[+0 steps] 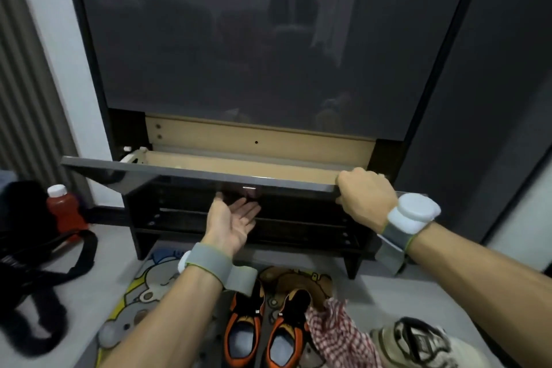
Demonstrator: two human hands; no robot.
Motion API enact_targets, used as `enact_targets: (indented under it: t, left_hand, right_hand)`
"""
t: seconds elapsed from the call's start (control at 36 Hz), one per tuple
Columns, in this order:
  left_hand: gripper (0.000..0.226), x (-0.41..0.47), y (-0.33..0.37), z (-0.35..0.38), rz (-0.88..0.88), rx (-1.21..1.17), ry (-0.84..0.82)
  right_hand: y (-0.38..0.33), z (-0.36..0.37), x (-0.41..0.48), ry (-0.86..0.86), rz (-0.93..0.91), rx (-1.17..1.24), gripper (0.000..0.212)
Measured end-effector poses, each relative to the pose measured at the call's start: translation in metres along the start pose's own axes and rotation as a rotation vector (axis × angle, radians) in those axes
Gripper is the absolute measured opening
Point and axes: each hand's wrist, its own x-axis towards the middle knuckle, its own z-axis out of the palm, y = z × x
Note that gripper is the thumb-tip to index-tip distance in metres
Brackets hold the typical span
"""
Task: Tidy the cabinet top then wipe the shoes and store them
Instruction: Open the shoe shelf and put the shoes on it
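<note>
Over on the far left there's a black bag (35,251) slumped on the floor with a red bottle (64,212) standing just behind it, white cap on. Moving in, the left hand (231,222) is held palm up with the fingers spread loose, holding nothing, right in front of the dark opening of the shoe cabinet (239,54). Below it the 2 orange and black shoes (265,329) sit side by side on a cartoon mat (155,284), toes pointing at the cabinet, and a red checked cloth (337,334) is bunched up touching the right one. Further right, the right hand (366,197) has its fingers curled over the top edge of the tilted-out flap door (209,172), holding it open. A white sneaker (418,340) lies at the bottom right. Looks like the storing step to me: compartment's open, shoes not in yet. Next move probably needs the free left hand to drop down and grab a shoe while the right keeps that flap from swinging shut.
</note>
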Motion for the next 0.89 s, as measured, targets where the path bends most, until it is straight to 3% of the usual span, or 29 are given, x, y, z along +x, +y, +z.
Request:
enact_targets:
  t: [0.06,0.14,0.31,0.5,0.67,0.75,0.89]
  left_hand:
    - [0.061,-0.002,-0.004,-0.005,0.007,-0.018,0.020]
    - [0.055,-0.003,-0.006,-0.008,0.024,-0.016,0.039]
    - [0.053,0.001,-0.019,-0.027,0.050,-0.016,0.074]
    - [0.035,-0.006,-0.030,-0.034,0.073,-0.030,0.093]
    - [0.037,-0.006,-0.036,-0.044,0.115,0.048,0.068]
    - [0.039,-0.002,-0.045,-0.052,0.129,0.262,0.055]
    - [0.030,0.000,-0.092,-0.087,0.130,1.018,-0.008]
  right_hand:
    - [-0.003,0.005,-0.010,0.013,-0.022,-0.009,0.010]
    - [-0.005,0.008,-0.018,0.027,-0.049,-0.007,0.029]
    - [-0.017,0.016,-0.042,0.029,-0.091,-0.098,0.008]
    - [-0.027,0.026,-0.060,-0.047,-0.113,-0.138,0.014]
    - [-0.028,0.035,-0.063,-0.024,-0.130,-0.147,0.020]
    - [-0.028,0.036,-0.061,-0.004,-0.110,-0.120,0.024]
    - [-0.025,0.040,-0.062,0.028,-0.093,-0.139,0.028]
